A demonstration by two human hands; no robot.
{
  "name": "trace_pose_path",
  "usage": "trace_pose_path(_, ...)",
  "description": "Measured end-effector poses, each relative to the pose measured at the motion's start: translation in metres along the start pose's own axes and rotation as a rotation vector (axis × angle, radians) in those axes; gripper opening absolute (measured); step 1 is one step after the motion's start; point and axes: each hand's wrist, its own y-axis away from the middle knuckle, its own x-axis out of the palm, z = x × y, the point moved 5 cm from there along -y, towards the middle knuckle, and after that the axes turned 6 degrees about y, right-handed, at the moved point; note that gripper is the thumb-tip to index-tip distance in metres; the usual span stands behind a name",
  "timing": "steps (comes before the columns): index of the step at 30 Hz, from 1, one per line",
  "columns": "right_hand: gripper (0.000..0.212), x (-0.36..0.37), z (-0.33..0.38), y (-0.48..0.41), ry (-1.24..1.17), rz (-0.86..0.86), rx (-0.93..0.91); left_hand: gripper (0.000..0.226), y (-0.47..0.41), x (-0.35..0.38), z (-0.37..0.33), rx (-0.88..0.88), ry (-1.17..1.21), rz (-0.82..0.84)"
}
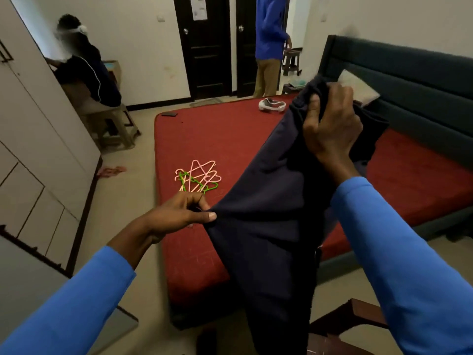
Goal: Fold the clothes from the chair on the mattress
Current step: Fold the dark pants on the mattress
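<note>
Gripping soft navy garment (268,213): right hand (332,124) bunching, left hand (179,213) pinching.

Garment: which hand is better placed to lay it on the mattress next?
Probably the right hand: it grips the bunched top of the garment high over the mattress. The left hand only pinches a side edge lower down.

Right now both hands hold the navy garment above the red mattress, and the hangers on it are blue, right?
No: the head view shows pink and green hangers. Left hand and right hand do hold the navy garment above the red mattress.
</note>
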Motion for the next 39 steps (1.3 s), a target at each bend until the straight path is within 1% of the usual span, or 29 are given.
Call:
trace_pose_path(4,0.042,0.075,0.003,0.014,-0.003,0.152,0.038,0.021,-0.034,-0.027,0.056,-0.120,0.085,-0.131)
trace_pose_path(8,0.039,0.173,0.002,0.031,-0.068,0.233,0.072,0.022,-0.092,-0.055,0.119,-0.121,0.166,-0.340)
trace_pose_path(10,0.039,0.231,0.003,0.034,-0.097,0.253,0.073,0.019,-0.134,-0.076,0.153,-0.124,0.184,-0.430)
trace_pose_path(12,0.039,0.296,0.005,0.033,-0.100,0.282,0.068,0.017,-0.184,-0.099,0.187,-0.150,0.199,-0.486)
trace_pose_path(15,0.038,0.410,0.003,0.031,-0.078,0.367,0.052,0.024,-0.267,-0.136,0.239,-0.207,0.191,-0.543)
trace_pose_path(19,0.035,0.565,-0.002,0.040,-0.036,0.557,0.000,0.020,-0.360,-0.174,0.323,-0.284,0.171,-0.611)
trace_pose_path(22,0.032,0.673,-0.007,0.052,-0.019,0.720,-0.036,0.016,-0.418,-0.189,0.375,-0.297,0.163,-0.668)
trace_pose_path(25,0.030,0.762,-0.007,0.071,-0.010,0.874,-0.073,0.019,-0.459,-0.197,0.412,-0.302,0.145,-0.772)
trace_pose_path(27,0.035,0.807,-0.010,0.092,-0.013,0.974,-0.108,0.023,-0.476,-0.199,0.433,-0.314,0.129,-0.830)
trace_pose_path(29,0.045,0.842,-0.017,0.121,-0.009,1.112,-0.134,0.016,-0.485,-0.200,0.452,-0.349,0.081,-0.849)
trace_pose_path(31,0.062,0.860,-0.033,0.154,0.004,1.265,-0.126,0.009,-0.487,-0.199,0.462,-0.389,0.017,-0.832)
trace_pose_path(32,0.072,0.866,-0.044,0.171,0.014,1.321,-0.112,0.008,-0.489,-0.199,0.470,-0.404,0.006,-0.819)
trace_pose_path(33,0.079,0.869,-0.054,0.185,0.028,1.329,-0.110,0.008,-0.491,-0.200,0.478,-0.416,0.018,-0.813)
trace_pose_path(34,0.081,0.867,-0.063,0.196,0.051,1.293,-0.119,0.008,-0.492,-0.200,0.485,-0.422,0.053,-0.809)
trace_pose_path(36,0.075,0.849,-0.079,0.213,0.108,1.160,-0.095,0.010,-0.495,-0.200,0.493,-0.435,0.155,-0.808)
trace_pose_path(39,0.071,0.797,-0.103,0.242,0.154,1.027,0.101,0.013,-0.496,-0.200,0.498,-0.464,0.289,-0.825)
